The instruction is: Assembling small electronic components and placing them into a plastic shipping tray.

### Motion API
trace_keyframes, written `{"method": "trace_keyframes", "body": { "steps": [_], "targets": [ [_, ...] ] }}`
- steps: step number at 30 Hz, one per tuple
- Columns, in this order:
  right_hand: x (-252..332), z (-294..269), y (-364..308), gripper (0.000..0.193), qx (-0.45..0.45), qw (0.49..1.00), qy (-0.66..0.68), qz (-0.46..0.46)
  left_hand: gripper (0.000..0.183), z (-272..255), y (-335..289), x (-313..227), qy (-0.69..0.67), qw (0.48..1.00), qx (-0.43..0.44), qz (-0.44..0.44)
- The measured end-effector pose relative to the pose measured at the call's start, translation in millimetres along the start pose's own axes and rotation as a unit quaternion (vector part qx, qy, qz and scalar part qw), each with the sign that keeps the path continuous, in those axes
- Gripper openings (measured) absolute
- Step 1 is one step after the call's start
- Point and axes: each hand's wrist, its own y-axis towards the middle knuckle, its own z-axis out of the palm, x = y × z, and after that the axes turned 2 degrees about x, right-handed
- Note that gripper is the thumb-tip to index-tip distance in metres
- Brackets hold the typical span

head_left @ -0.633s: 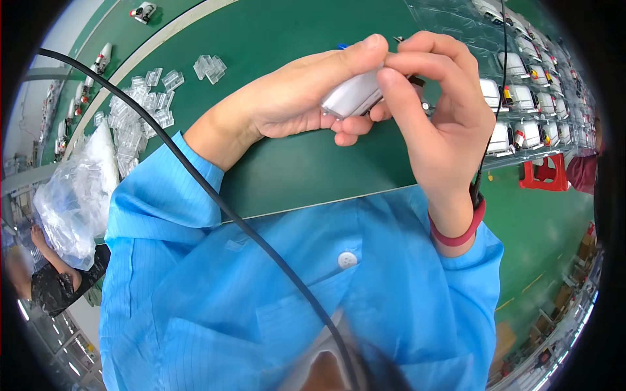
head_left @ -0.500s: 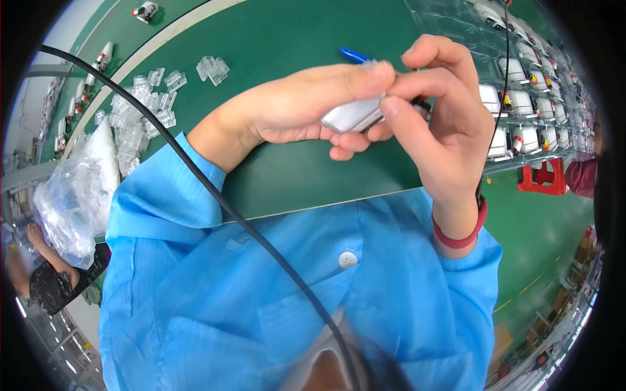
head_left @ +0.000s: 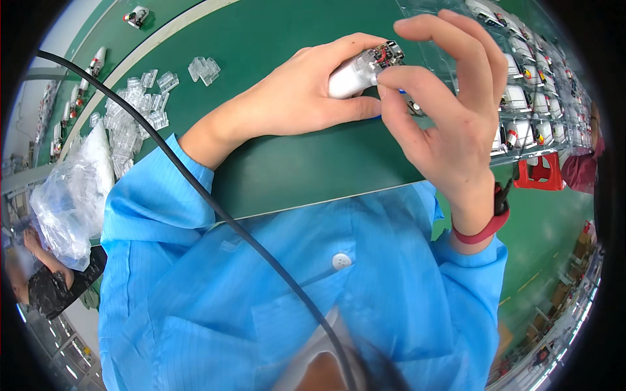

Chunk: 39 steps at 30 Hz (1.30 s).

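My left hand (head_left: 287,94) is closed around a small white device (head_left: 351,81), with fingers over its far side and the thumb along its near side. At the device's right end a clear plastic part and a dark electronic assembly (head_left: 389,55) with red wires stick out. My right hand (head_left: 450,107) is just right of the device, thumb and index finger pinched close to that end, the other fingers raised and curved. Anything tiny between those two fingertips is too small to make out. A bit of blue shows behind the right fingers, mostly hidden.
Clear plastic pieces (head_left: 138,107) lie heaped on the green table (head_left: 293,173) at left, beside a plastic bag (head_left: 68,195). Transparent trays of white devices (head_left: 518,98) stand at right, above a red stool (head_left: 540,174). A black cable (head_left: 254,234) crosses the view. Another person sits at far left.
The device has turned, so its electronic end now shows. My left hand has shifted slightly away from me and regripped it. My right hand has moved a little rightward, its pinch now at the device's end.
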Motion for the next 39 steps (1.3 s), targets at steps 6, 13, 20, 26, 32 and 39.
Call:
{"method": "trace_keyframes", "body": {
  "steps": [6,13,20,26,32,39],
  "targets": [
    [8,-34,41,0.011,0.222,0.974,0.030,0.031,0.052,-4,-3,-4,-0.005,0.999,0.036,-0.030],
    [-6,-20,35,0.009,0.231,0.970,0.071,0.016,0.045,-1,-3,-2,0.027,0.999,0.033,-0.009],
    [-14,-15,34,0.017,0.171,0.980,0.074,-0.073,0.046,-1,1,2,-0.010,0.999,0.036,0.008],
    [-7,-5,31,0.016,0.149,0.984,0.074,-0.066,0.040,-2,-4,1,0.004,1.000,0.011,-0.016],
    [-7,10,7,0.015,0.049,0.994,0.094,-0.009,0.038,4,-3,-2,-0.059,0.997,-0.024,-0.051],
    [3,30,-6,0.014,-0.037,0.989,0.131,0.060,0.043,3,-4,-1,-0.054,0.996,-0.037,-0.066]
  ]
}}
